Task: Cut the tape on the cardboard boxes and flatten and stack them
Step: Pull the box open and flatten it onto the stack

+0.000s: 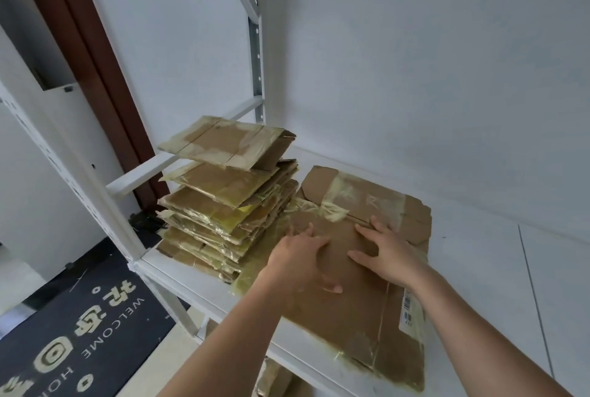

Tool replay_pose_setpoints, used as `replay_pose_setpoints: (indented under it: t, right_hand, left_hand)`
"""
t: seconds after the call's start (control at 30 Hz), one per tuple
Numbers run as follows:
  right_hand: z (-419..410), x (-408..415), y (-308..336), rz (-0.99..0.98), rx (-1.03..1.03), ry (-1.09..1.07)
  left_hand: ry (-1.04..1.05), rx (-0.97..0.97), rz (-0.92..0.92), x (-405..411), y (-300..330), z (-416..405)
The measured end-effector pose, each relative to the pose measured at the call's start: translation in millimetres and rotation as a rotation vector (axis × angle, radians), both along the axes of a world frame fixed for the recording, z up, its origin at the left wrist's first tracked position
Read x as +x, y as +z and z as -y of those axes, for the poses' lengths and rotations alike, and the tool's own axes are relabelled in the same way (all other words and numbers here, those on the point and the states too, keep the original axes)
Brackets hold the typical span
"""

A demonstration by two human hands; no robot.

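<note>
A large flattened cardboard box (pixel 357 310) with yellowed tape lies on the white shelf (pixel 479 285). My left hand (pixel 300 259) presses on its left part with spread fingers. My right hand (pixel 386 253) lies flat on its middle, fingers pointing left and away. To the left stands a stack of flattened boxes (pixel 230 199), several high, its top pieces splayed and tilted. No cutting tool is in view.
The shelf belongs to a white metal rack with an upright post (pixel 257 55) at the back and a front rail (pixel 188 297). A white wall stands behind. A dark welcome mat (pixel 79 333) lies on the floor at lower left. More cardboard (pixel 277 377) shows under the shelf.
</note>
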State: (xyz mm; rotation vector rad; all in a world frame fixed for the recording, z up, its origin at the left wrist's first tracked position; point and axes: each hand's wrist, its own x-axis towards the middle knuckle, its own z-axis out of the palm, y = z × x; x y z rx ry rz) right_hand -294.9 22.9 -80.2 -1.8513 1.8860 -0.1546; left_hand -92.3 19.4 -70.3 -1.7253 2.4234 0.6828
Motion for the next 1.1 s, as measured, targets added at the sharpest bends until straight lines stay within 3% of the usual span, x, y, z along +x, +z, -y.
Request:
replay_pose_setpoints:
  t: [0.23, 0.67, 1.1]
  right_hand:
    - [15, -4, 8, 0.048, 0.053, -0.002]
    - [-6, 3, 2, -0.209, 0.046, 0.006]
    - [-18, -2, 5, -0.21, 0.089, 0.008]
  left_hand:
    - [0.033, -0.017, 0.019, -7, 2, 6]
    - [-0.039, 0.006, -0.032, -3, -8, -5]
    - [-0.034, 0.02, -0.049, -7, -9, -16]
